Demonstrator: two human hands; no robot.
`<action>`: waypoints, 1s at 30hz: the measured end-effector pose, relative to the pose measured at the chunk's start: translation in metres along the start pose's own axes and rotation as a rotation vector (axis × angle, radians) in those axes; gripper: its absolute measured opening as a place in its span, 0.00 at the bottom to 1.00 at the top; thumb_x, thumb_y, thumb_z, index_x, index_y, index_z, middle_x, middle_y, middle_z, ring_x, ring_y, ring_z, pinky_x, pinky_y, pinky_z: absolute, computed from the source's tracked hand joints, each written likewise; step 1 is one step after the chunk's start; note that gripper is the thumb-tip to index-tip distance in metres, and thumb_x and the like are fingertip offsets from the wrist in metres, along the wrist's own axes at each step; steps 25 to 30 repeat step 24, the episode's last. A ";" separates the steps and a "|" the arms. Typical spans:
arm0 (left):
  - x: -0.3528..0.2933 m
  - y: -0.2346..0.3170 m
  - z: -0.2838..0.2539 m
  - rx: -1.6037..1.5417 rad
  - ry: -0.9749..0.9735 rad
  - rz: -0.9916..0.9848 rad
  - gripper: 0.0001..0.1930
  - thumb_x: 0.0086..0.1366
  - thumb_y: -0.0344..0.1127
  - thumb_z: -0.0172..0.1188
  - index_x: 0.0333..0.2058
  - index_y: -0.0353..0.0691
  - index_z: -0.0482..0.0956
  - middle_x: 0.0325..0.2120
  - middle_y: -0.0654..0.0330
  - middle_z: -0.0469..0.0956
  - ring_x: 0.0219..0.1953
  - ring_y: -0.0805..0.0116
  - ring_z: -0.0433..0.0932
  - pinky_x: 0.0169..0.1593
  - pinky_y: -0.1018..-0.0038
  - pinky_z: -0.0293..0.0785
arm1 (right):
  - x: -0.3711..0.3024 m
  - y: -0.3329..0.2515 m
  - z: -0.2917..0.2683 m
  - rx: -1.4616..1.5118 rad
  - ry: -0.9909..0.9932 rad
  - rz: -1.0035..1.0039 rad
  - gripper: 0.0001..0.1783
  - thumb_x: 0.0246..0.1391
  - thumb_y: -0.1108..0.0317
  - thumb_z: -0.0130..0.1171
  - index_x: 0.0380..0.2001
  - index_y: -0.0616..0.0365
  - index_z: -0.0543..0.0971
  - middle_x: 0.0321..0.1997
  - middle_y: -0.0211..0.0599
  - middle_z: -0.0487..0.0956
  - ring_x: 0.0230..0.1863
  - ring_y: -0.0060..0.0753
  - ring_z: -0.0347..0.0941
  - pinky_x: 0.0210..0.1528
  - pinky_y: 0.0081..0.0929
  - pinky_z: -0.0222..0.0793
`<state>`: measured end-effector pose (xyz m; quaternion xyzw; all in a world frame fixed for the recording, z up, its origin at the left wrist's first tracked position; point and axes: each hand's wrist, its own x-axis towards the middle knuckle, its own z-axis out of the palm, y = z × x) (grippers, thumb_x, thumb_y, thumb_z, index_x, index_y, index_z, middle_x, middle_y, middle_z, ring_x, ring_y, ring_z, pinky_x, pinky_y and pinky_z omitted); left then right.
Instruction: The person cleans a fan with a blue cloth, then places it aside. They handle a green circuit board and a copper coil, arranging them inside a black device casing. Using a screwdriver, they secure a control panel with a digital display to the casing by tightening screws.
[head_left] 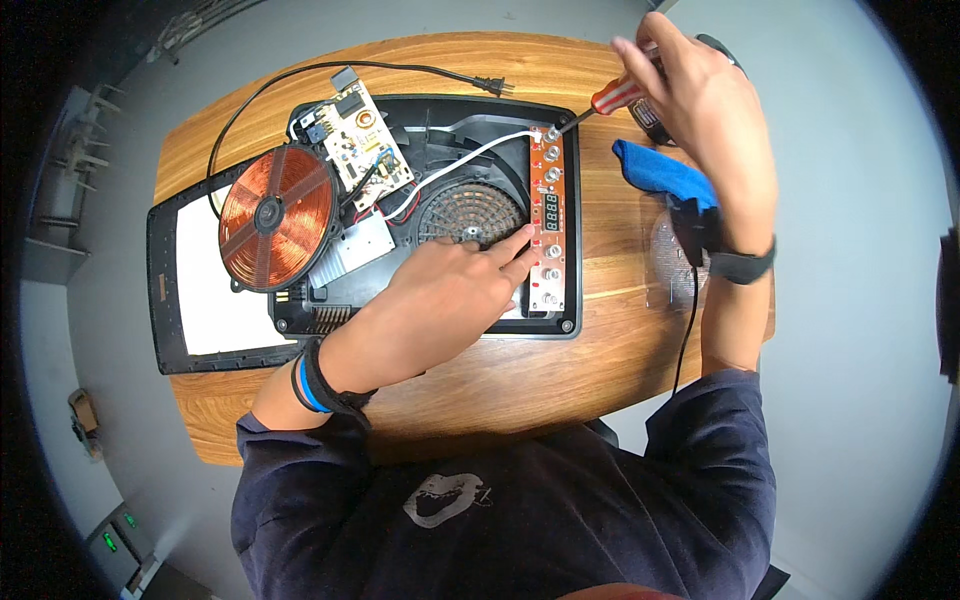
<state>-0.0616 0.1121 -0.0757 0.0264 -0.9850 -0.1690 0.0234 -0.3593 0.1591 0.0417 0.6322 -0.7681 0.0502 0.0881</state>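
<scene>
Near the table's far right, my right hand [690, 85] is closed around the handle of a screwdriver [612, 97] with a red and clear grip. Its shaft slants down to the left, and the tip meets the top end of a narrow orange-red control board [548, 180]. That board carries a digit display, round buttons and small red parts. My left hand [455, 280] lies with fingers stretched out, their tips on the board's left edge below the display. Under the board is the black housing [420, 160] of an opened induction cooker, with a round fan grille [470, 212] beside my fingers.
A copper coil [278, 215] and a circuit board [362, 140] lie over the housing's left side. Beneath the coil is a black-framed white panel [215, 270]. A power cord [330, 66] curves behind. Right of the housing are a blue cloth [655, 172] and a clear plastic tray [665, 265].
</scene>
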 end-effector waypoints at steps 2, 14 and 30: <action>-0.001 0.001 -0.001 -0.007 -0.016 -0.016 0.31 0.75 0.39 0.70 0.73 0.38 0.77 0.79 0.52 0.73 0.50 0.53 0.92 0.49 0.59 0.90 | -0.008 -0.017 -0.007 -0.002 0.037 0.082 0.15 0.78 0.59 0.63 0.56 0.59 0.79 0.58 0.53 0.80 0.53 0.54 0.86 0.56 0.45 0.83; 0.000 0.002 -0.002 0.033 -0.040 -0.003 0.31 0.76 0.39 0.69 0.74 0.36 0.76 0.80 0.50 0.71 0.49 0.53 0.91 0.49 0.60 0.89 | -0.005 -0.002 0.011 0.026 0.176 -0.030 0.20 0.78 0.51 0.67 0.55 0.57 0.81 0.51 0.44 0.84 0.38 0.46 0.88 0.42 0.42 0.84; 0.000 0.003 -0.002 0.037 -0.055 -0.008 0.32 0.77 0.40 0.69 0.75 0.37 0.76 0.80 0.49 0.71 0.49 0.53 0.91 0.51 0.61 0.89 | -0.004 -0.024 0.011 -0.195 0.100 0.213 0.19 0.80 0.55 0.65 0.65 0.49 0.76 0.59 0.46 0.92 0.53 0.44 0.94 0.53 0.37 0.89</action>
